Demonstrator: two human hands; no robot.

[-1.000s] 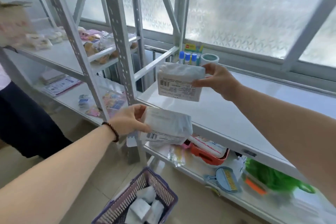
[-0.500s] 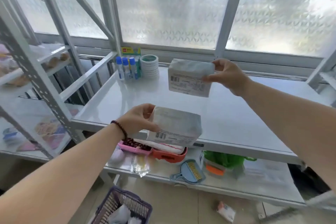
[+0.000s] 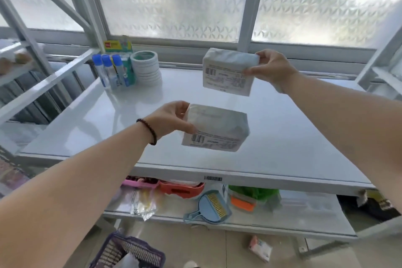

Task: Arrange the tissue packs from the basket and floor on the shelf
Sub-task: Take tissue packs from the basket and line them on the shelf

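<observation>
Two tissue packs: we are pinching the lower pack point(image 3: 215, 128) in our left hand point(image 3: 171, 118) at mid-frame, and the upper pack point(image 3: 228, 72) in our right hand point(image 3: 272, 67), fingers closed on the ends.

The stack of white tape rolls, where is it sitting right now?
The stack of white tape rolls stands at the back left of the white metal shelf, below the frosted window, right beside the blue-capped glue sticks.

Left hand point(image 3: 171, 120) and right hand point(image 3: 272, 68) each grip a tissue pack, near point(image 3: 215, 128) and far point(image 3: 228, 72), above the white shelf point(image 3: 293, 148). Purple basket point(image 3: 130, 252) stands on the floor below.
</observation>
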